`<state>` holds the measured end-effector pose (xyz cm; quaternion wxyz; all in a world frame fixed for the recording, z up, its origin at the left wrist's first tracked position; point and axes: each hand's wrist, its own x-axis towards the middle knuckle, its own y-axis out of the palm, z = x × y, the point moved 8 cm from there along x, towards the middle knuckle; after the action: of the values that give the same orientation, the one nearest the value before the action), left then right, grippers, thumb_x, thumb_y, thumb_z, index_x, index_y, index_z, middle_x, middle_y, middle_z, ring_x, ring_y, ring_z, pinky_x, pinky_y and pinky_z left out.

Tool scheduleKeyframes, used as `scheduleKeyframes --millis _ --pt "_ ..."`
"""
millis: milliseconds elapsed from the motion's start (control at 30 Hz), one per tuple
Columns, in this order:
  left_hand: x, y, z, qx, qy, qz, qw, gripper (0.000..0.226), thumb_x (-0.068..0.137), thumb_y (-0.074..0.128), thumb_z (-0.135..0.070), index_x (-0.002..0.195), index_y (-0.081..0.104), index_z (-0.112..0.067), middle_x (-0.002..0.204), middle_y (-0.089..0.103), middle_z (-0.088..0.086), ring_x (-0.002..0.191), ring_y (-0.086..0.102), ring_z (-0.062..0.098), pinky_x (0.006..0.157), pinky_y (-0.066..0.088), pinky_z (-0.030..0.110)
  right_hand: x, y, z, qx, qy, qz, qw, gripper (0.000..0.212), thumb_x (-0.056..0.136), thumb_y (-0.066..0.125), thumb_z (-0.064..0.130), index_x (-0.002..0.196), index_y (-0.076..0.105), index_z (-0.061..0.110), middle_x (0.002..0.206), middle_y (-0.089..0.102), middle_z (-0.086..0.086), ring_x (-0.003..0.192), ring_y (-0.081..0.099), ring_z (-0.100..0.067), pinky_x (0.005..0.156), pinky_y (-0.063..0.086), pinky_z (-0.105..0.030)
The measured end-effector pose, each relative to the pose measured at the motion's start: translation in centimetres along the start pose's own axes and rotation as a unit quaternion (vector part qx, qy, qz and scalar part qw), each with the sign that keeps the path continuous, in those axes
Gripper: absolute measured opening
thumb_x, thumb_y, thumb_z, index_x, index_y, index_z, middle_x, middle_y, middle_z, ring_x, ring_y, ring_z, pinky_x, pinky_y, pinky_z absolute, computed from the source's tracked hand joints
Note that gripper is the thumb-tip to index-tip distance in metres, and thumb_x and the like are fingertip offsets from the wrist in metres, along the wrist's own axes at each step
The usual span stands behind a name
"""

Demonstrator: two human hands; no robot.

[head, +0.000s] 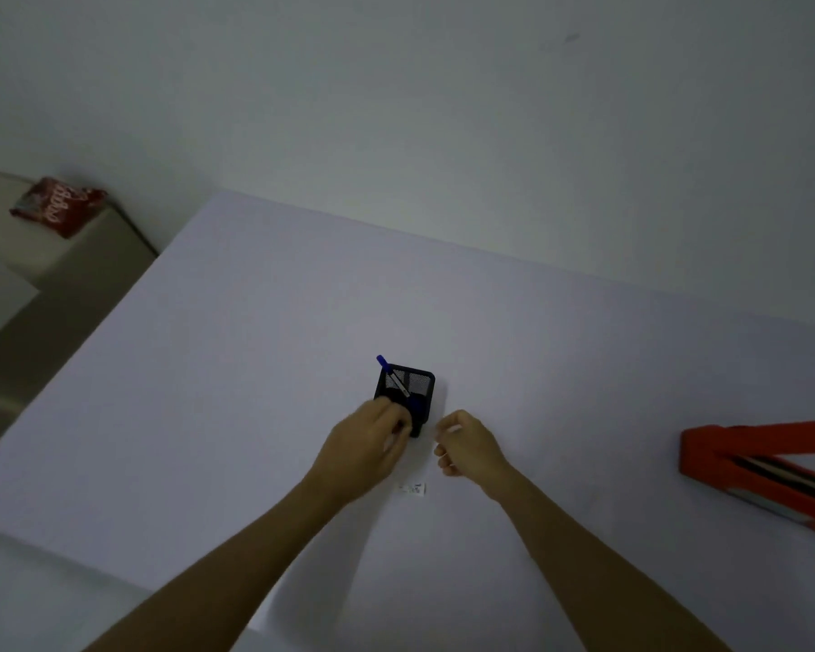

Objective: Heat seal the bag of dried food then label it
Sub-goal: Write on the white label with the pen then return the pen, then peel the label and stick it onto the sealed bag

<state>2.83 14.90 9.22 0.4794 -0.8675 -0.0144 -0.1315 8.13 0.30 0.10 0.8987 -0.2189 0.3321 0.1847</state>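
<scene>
Two bare forearms reach mid-table, left hand (372,440) gripping the mesh pen holder (408,392), right hand (467,444) loosely curled, holding nothing visible; beneath lies a light, flimsy label (412,488), best pinched by its edge.

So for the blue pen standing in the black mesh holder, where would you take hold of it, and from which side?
Pinch the blue pen by its capped top end, the only part clear of the black mesh holder. It leans out over the holder's far-left corner, so come from above on that side and draw it out along its slant. The left hand is already at the holder's near edge.
</scene>
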Motion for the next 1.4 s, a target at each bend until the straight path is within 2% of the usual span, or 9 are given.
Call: scheduleKeyframes --millis 100,233,367,667,867,1000,1200,1333,1400 --pt "-2.1 4.7 0.5 0.012 -0.002 0.112 0.994 0.016 0.09 0.056 -0.022 0.101 0.063 -0.013 0.095 0.061 0.003 0.079 0.061 0.017 0.059 0.049 0.022 0.7 2.0 -0.9 -0.114 -0.061 0.033 0.991 0.009 0.092 0.058 0.014 0.101 0.057 0.013 0.091 0.061 -0.007 0.075 0.058 -0.019 0.065 0.052 -0.031" --pt "-3.5 8.8 3.5 0.012 -0.114 0.216 0.97 0.035 0.091 0.06 -0.029 0.121 0.056 -0.011 0.121 0.053 0.007 0.109 0.054 0.022 0.083 0.049 0.029 0.5 3.8 -2.2 -0.245 -0.121 0.047 0.961 0.032 0.087 0.069 0.02 0.114 0.055 0.009 0.096 0.058 -0.005 0.084 0.053 -0.015 0.071 0.042 -0.024" --pt "-3.7 11.0 4.2 -0.002 -0.127 0.257 0.958 0.044 0.086 0.067 -0.028 0.123 0.054 -0.009 0.126 0.049 0.011 0.112 0.051 0.024 0.089 0.047 0.033 0.5 4.6 -2.8 -0.287 -0.173 0.024 0.942 0.032 0.086 0.069 0.018 0.114 0.057 0.009 0.107 0.062 -0.01 0.092 0.057 -0.02 0.08 0.045 -0.027" --pt "-4.0 12.1 4.1 -0.018 -0.128 0.257 0.958 0.018 0.089 0.062 -0.012 0.101 0.063 0.001 0.104 0.061 0.019 0.099 0.056 0.03 0.077 0.034 0.024 0.0 5.2 -3.0 -0.331 -0.23 0.013 0.915 0.015 0.091 0.06 0.01 0.105 0.062 0.003 0.107 0.065 -0.014 0.095 0.061 -0.026 0.085 0.049 -0.035" --pt "-4.0 12.3 4.1 -0.009 -0.132 0.276 0.952 0.016 0.092 0.057 -0.01 0.103 0.064 -0.001 0.106 0.061 0.018 0.098 0.058 0.028 0.083 0.041 0.027 -0.7 5.3 -3.7 -0.34 -0.244 0.007 0.908 0.023 0.093 0.058 0.011 0.115 0.06 0.007 0.113 0.057 -0.01 0.096 0.059 -0.023 0.083 0.047 -0.029" --pt "-4.0 11.0 4.0 -0.03 -0.162 0.25 0.954 0.012 0.092 0.058 -0.011 0.096 0.062 0.0 0.101 0.06 0.017 0.089 0.059 0.028 0.079 0.046 0.031 -1.5 5.2 -4.2 -0.332 -0.24 0.004 0.912 0.019 0.092 0.062 0.018 0.106 0.066 0.005 0.108 0.055 -0.01 0.092 0.057 -0.022 0.082 0.048 -0.029" --pt "-2.5 4.8 1.8 -0.145 -0.186 0.201 0.951 0.012 0.088 0.066 -0.02 0.087 0.061 -0.009 0.084 0.064 0.006 0.073 0.056 0.015 0.069 0.047 0.026 -6.0 1.9 -0.4 -0.151 -0.221 -0.008 0.964 0.01 0.09 0.065 0.015 0.093 0.073 0.009 0.083 0.073 -0.01 0.073 0.068 -0.02 0.074 0.057 -0.034" --pt "0.3 -2.2 -1.0 -0.242 -0.171 0.153 0.943 0.012 0.084 0.072 -0.027 0.08 0.062 -0.02 0.074 0.065 -0.003 0.063 0.056 0.005 0.063 0.047 0.023 -11.7 -2.1 5.5 -0.04 -0.249 -0.086 0.964 0.007 0.086 0.07 0.018 0.088 0.076 0.015 0.072 0.074 -0.002 0.068 0.068 -0.015 0.071 0.057 -0.031" --pt "1.7 -6.0 -3.2 -0.25 -0.142 0.084 0.954 0.015 0.083 0.073 -0.03 0.087 0.063 -0.02 0.08 0.067 -0.004 0.069 0.061 0.009 0.064 0.049 0.02 -14.5 -3.6 8.6 0.005 -0.265 -0.125 0.956 0.006 0.084 0.071 0.019 0.085 0.076 0.016 0.072 0.074 -0.002 0.07 0.07 -0.017 0.071 0.057 -0.03"
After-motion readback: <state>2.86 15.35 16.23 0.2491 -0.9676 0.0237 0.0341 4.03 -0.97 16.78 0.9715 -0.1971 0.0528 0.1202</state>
